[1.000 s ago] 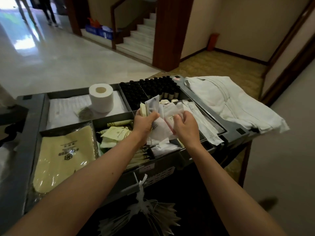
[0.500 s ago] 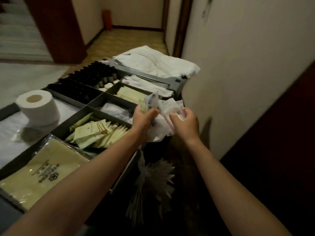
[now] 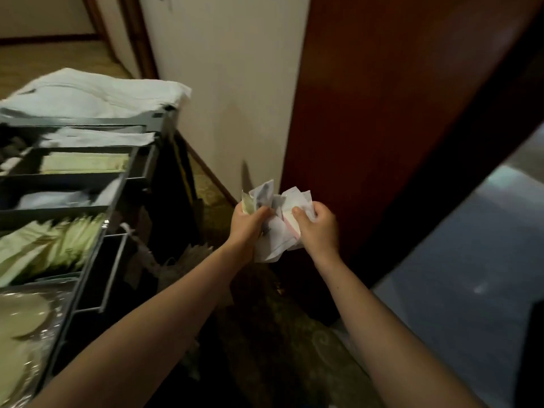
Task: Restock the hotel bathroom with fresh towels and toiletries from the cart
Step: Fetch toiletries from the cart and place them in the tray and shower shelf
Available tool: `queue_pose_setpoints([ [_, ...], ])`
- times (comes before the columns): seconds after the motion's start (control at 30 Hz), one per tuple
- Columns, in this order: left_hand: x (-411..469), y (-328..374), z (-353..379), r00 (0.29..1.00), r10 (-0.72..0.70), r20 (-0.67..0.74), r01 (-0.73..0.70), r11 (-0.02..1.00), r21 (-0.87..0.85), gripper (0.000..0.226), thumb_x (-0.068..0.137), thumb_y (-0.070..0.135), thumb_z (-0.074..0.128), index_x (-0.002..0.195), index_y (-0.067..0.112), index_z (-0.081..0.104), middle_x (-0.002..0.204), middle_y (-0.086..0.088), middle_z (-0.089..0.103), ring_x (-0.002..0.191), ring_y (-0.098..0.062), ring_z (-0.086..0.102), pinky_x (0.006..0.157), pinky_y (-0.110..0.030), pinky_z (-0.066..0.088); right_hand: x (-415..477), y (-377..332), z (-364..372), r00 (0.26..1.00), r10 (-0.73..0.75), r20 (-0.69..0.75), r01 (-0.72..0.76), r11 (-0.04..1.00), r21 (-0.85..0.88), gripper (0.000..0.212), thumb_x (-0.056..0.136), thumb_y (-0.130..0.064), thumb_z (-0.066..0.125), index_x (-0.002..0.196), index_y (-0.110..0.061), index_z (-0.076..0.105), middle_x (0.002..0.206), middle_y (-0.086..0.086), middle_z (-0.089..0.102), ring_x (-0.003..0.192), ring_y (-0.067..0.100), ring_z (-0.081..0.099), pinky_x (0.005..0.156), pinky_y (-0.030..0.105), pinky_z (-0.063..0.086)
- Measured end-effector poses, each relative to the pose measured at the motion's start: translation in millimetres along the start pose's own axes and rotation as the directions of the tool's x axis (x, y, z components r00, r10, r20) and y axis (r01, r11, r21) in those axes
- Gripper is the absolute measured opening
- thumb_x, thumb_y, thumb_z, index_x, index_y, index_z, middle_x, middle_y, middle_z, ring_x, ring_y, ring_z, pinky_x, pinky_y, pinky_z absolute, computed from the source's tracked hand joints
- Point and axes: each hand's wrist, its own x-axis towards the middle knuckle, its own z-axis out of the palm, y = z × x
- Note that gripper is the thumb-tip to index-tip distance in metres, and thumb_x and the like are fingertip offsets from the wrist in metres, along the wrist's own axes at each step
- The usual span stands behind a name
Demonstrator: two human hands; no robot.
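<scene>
1. The cart [image 3: 138,163] stands at your left, apart from your hands; a brown door [image 3: 382,113] and a pale wall [image 3: 235,83] face you.
2. Your left hand [image 3: 247,222] and right hand [image 3: 319,228] both grip one bunch of packets [image 3: 275,234], held up near the door.
3. One pile of white towels [image 3: 94,92] lies on the cart's far end.
4. Blur hides the packet count; the cart's trays are cut off at the left.

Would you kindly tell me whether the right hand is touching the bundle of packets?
Touching. The head view shows the right hand pinching the bundle of packets, thumb on top, while the left hand grips it too.
</scene>
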Motion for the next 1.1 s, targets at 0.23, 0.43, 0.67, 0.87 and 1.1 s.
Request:
queue_pose_setpoints([
  [0.23, -49.1, -31.5, 112.0, 0.977, -0.040, 0.210, 0.031, 0.998, 0.047, 0.022, 0.083, 0.007, 0.066, 0.100, 0.020, 0.060, 0.101, -0.012, 0.068, 0.095, -0.029, 0.068, 0.084, -0.044, 0.058, -20.5, 51.8, -119.1, 0.987, 0.094, -0.129, -0.100, 0.994, -0.039, 0.024, 0.092, -0.031, 0.058, 0.083, -0.010, 0.064, 0.077, 0.007, 0.063, 0.067, 0.020, 0.058, 0.057, 0.029, 0.041],
  [0.43, -115.6, -60.4, 218.7, 0.949, 0.001, 0.315, -0.040, 0.992, 0.120, 0.028, 0.086, 0.009, 0.066, 0.092, 0.032, 0.052, 0.099, -0.004, 0.064, 0.090, -0.020, 0.066, 0.076, -0.033, 0.058, -42.4, 96.3, -239.1, 0.963, 0.160, -0.215, -0.172, 0.984, -0.036, 0.023, 0.092, -0.029, 0.058, 0.078, -0.012, 0.065, 0.071, 0.002, 0.062, 0.065, 0.018, 0.058, 0.055, 0.029, 0.040],
  [0.67, -189.6, -108.7, 342.1, 0.900, -0.020, 0.435, -0.043, 0.990, 0.135, 0.028, 0.085, 0.002, 0.065, 0.088, 0.028, 0.054, 0.086, 0.000, 0.062, 0.076, -0.014, 0.065, 0.055, -0.018, 0.053, -74.0, 160.9, -370.0, 0.913, 0.261, -0.313, -0.270, 0.963, 0.015, 0.017, 0.086, -0.023, 0.061, 0.085, -0.008, 0.069, 0.083, 0.013, 0.070, 0.079, 0.030, 0.066, 0.068, 0.045, 0.055],
  [0.87, -230.6, -142.0, 438.0, 0.843, -0.107, 0.526, 0.026, 0.987, 0.160, 0.024, 0.085, 0.001, 0.065, 0.097, 0.020, 0.059, 0.087, -0.004, 0.065, 0.081, -0.020, 0.066, 0.059, -0.023, 0.054, -89.1, 205.9, -466.4, 0.853, 0.317, -0.415, -0.327, 0.944, 0.047, 0.025, 0.088, -0.022, 0.059, 0.063, -0.017, 0.057, 0.066, 0.003, 0.058, 0.063, 0.021, 0.054, 0.055, 0.031, 0.041],
  [1.1, -230.0, -168.9, 538.4, 0.785, -0.143, 0.603, -0.005, 0.971, 0.237, 0.025, 0.084, 0.001, 0.066, 0.094, 0.023, 0.060, 0.088, -0.002, 0.066, 0.082, -0.018, 0.066, 0.070, -0.031, 0.058, -65.2, 256.5, -539.6, 0.784, 0.365, -0.502, -0.341, 0.929, 0.142, 0.020, 0.088, -0.024, 0.060, 0.072, -0.013, 0.063, 0.074, 0.010, 0.065, 0.072, 0.026, 0.064, 0.063, 0.038, 0.052],
])
